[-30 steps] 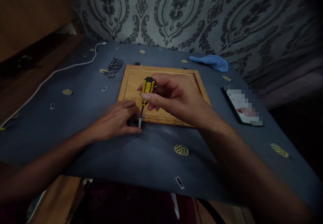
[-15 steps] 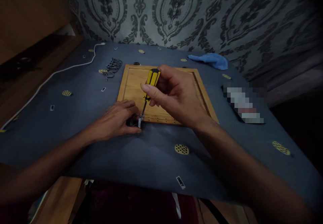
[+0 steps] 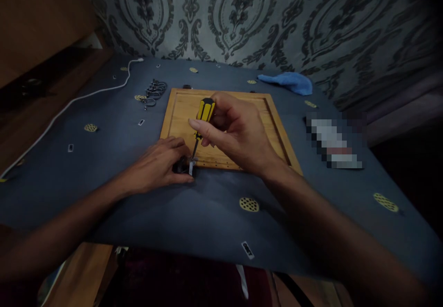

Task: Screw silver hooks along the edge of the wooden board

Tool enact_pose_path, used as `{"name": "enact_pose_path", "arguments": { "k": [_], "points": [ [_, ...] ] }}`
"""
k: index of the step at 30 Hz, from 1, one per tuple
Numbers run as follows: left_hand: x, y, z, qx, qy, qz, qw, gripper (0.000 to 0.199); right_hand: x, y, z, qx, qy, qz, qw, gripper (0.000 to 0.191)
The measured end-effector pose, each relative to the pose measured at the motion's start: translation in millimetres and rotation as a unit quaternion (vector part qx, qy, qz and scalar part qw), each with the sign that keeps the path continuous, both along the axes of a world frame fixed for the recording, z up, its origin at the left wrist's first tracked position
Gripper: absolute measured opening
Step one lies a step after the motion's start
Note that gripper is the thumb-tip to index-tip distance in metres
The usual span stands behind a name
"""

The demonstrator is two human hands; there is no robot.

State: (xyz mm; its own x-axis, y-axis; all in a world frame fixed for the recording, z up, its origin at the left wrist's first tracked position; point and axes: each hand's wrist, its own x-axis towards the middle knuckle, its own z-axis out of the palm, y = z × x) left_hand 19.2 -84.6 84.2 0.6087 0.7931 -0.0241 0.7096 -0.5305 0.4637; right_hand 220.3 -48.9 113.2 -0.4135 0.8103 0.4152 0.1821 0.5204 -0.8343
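A framed wooden board lies flat on the dark blue tablecloth. My right hand grips a yellow and black screwdriver above the board, its shaft slanting down. The screwdriver's tip meets a small metal fitting at the board's near left corner. My left hand is closed around that fitting and a dark part beside it, thumb on the near side and fingers resting on the board's edge. Small holes run along the board's near edge.
Several dark metal hooks or rings lie to the left behind the board. A white cable runs down the left side. A blue cloth sits at the back right, and a blurred flat object lies at the right.
My right hand and the screwdriver's handle have shifted slightly left and down, so the shaft stands a little differently angled. My left hand stays in place.
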Motion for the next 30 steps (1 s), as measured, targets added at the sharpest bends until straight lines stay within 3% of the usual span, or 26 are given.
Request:
{"name": "enact_pose_path", "arguments": {
  "k": [11,19,24,30],
  "points": [
    [-0.7,0.5,-1.0,-0.008,-0.002,0.003,1.000,0.032,-0.2,0.2,-1.3,0.013,-0.007,-0.003,1.000,0.038],
    [-2.6,0.1,-3.5,0.006,-0.005,0.000,1.000,0.037,4.9,15.8,-10.3,0.017,0.003,-0.051,0.999,0.039],
    [-2.4,0.0,-3.5,0.007,-0.004,-0.002,1.000,0.034,11.0,38.7,-30.7,-0.017,0.021,-0.079,0.996,0.037],
    [-2.3,-0.2,-3.5,0.013,-0.002,-0.002,1.000,0.034,21.8,62.3,-73.9,-0.104,-0.008,-0.162,0.981,0.043]
  ]
}}
